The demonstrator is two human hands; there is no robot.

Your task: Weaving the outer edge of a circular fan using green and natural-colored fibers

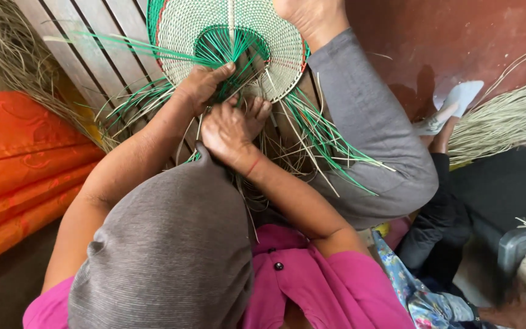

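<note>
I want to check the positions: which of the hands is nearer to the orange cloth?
The left. The left hand grips the green strands at the woven disc, on the side toward the orange cloth. The right hand works beside it, farther from the cloth.

**Both hands close together, fingers curled**

Left hand [205, 85] reaching farther out, fingers bent downward, pinching. Right hand [231, 129] just below it, nearly touching, knuckles up, fingers flexed. Both forearms bare, angled forward and converging; red thread around right wrist.
</note>
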